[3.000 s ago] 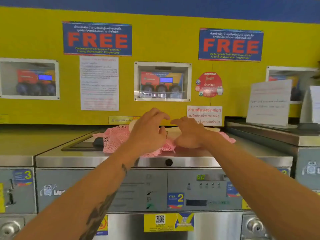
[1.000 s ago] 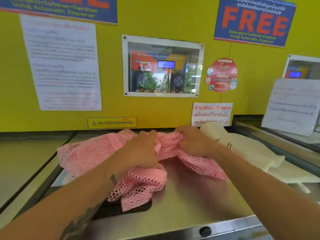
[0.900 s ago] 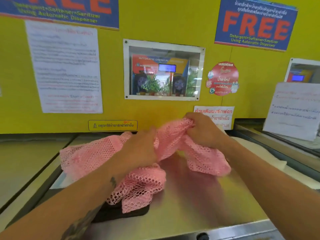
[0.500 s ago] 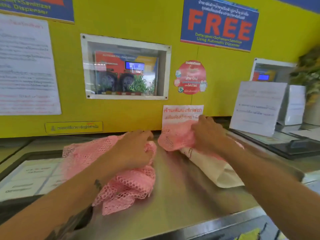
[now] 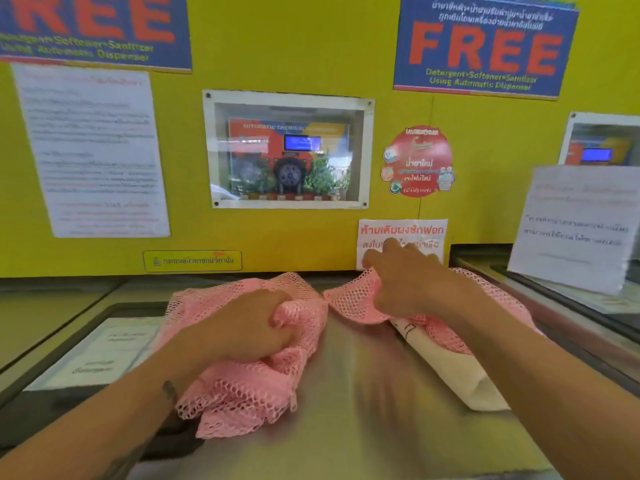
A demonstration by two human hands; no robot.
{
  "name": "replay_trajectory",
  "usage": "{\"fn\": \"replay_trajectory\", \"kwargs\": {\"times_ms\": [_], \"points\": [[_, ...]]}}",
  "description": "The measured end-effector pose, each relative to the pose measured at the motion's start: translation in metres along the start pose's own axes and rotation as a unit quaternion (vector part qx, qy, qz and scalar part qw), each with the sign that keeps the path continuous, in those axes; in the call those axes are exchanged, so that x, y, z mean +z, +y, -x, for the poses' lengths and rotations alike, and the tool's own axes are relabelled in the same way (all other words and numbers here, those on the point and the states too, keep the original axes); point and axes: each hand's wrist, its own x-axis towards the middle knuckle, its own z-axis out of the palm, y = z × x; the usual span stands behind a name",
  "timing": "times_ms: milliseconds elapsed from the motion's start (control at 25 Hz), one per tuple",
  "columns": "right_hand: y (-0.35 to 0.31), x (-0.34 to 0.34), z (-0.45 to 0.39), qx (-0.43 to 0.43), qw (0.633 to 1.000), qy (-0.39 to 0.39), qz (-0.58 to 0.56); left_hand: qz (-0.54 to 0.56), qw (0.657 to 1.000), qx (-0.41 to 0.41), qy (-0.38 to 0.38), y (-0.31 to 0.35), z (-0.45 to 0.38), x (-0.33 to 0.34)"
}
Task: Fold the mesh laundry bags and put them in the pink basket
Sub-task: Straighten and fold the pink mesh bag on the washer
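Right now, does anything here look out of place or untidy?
Nothing looks damaged or spilled. The left pink bag is bunched under the left hand, unfolded. The right bag, under the right hand, lies partly over a cream cloth. No basket is visible.

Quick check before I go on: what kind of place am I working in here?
Most likely a self-service laundromat: a FREE detergent and softener dispenser sign, an automatic chemical dispenser behind a wall window, and a stainless machine top.

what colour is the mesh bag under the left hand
Pink, with an open honeycomb weave; the mesh bag shows in the head view.
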Motion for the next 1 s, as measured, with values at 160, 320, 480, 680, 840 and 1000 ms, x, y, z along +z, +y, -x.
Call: {"fn": "replay_trajectory", "kwargs": {"times_ms": [160, 320, 480, 680, 840, 1000], "points": [[-0.064, 0.014, -0.023, -0.163, 0.976, -0.055, -0.131, -0.015, 0.990, -0.063, -0.127, -0.027, 0.020, -0.003], [-0.108, 0.053, -0.047, -0.188, 0.960, -0.144, -0.147, -0.012, 0.993, -0.054, -0.105, -0.051, 0.039, -0.016], [-0.126, 0.067, -0.063, -0.183, 0.965, 0.007, -0.187, 0.023, 0.996, -0.084, 0.028, -0.081, 0.056, -0.033], [-0.131, 0.050, -0.070, -0.165, 0.960, 0.211, -0.081, -0.019, 0.989, -0.074, 0.125, -0.108, 0.057, -0.040], [-0.129, 0.044, -0.085, -0.082, 0.933, 0.262, -0.232, 0.082, 0.988, -0.075, 0.106, -0.120, 0.060, -0.048], [-0.134, 0.066, -0.096, -0.038, 0.938, 0.137, -0.316, 0.190, 0.976, -0.052, 0.096, -0.118, 0.066, -0.049]]}}
